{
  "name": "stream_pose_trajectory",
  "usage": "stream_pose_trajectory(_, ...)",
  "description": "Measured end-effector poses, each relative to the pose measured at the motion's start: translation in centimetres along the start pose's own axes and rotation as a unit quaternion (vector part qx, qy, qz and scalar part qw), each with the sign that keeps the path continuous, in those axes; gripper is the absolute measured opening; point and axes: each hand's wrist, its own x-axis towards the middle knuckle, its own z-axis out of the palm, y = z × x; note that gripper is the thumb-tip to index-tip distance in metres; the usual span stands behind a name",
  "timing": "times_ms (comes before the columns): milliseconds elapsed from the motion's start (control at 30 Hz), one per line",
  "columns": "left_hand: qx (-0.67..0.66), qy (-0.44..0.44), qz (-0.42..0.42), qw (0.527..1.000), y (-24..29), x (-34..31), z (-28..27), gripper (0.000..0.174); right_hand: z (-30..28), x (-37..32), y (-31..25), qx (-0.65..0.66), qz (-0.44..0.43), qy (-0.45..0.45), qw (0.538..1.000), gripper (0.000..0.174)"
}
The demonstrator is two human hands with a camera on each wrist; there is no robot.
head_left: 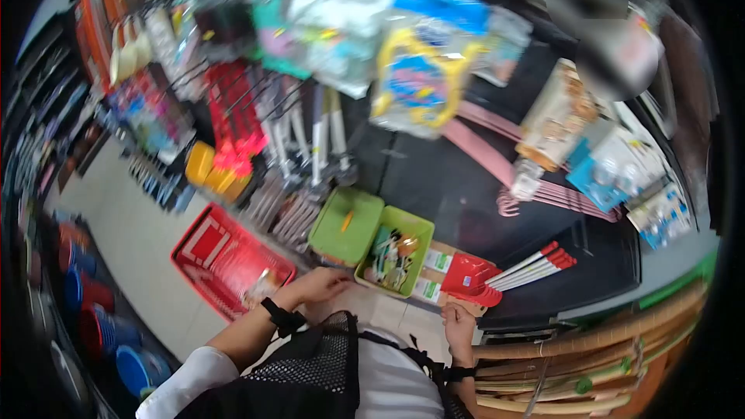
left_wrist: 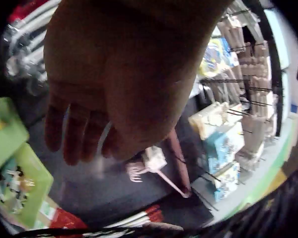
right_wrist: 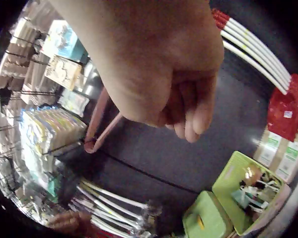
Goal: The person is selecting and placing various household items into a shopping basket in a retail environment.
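Note:
My left hand (head_left: 320, 285) hangs with relaxed fingers just in front of the green lidded box (head_left: 341, 221). In the left wrist view its fingers (left_wrist: 77, 131) point down, holding nothing. Beside that box is an open green bin (head_left: 419, 231) with small mixed items in it. My right hand (head_left: 459, 327) is low, near the red dustpans (head_left: 468, 275), whose white handles (head_left: 528, 266) have red ends. Its fingers (right_wrist: 191, 116) curl loosely around nothing in the right wrist view.
A red shopping basket (head_left: 225, 252) with something in it sits on the tiled floor at left. Packaged goods (head_left: 427, 70) and pink hangers (head_left: 497, 140) hang on the rack ahead. Long wooden poles (head_left: 559, 365) lie at the lower right; blue buckets (head_left: 140, 368) stand at lower left.

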Motion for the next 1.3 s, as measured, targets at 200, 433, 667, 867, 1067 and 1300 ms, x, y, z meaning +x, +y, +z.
stream_pose_trajectory(200, -0.002, 0.185, -0.294, 0.938, -16.1, -15.3, -0.8, 0.032, 5.6, -4.6, 5.3, -0.016, 0.148, -0.14, 0.979, 0.028)
stream_pose_trajectory(433, -0.002, 0.185, -0.4, 0.898, -28.5, -22.1, 1.9, 0.041, 11.2, -7.5, 1.1, -0.099, 0.168, -0.241, 0.951, 0.034)
stream_pose_trajectory(667, 0.007, 0.081, -0.405, 0.911, -33.7, -21.4, 1.9, 0.046, 12.6, -9.6, -0.4, -0.15, 0.206, -0.233, 0.939, 0.036)
stream_pose_trajectory(867, 0.058, -0.004, -0.415, 0.908, -37.6, -19.7, 0.0, 0.05, 11.8, -12.4, 0.2, -0.229, 0.265, -0.217, 0.911, 0.03)
stream_pose_trajectory(1067, 0.144, -0.16, -0.358, 0.909, -39.3, -17.8, -1.6, 0.048, 12.0, -13.9, -1.1, -0.225, 0.323, -0.194, 0.898, 0.031)
stream_pose_trajectory(1300, 0.156, -0.069, -0.369, 0.914, -42.0, -17.9, 0.5, 0.053, 14.7, -12.5, -4.4, -0.24, 0.269, -0.231, 0.904, 0.03)
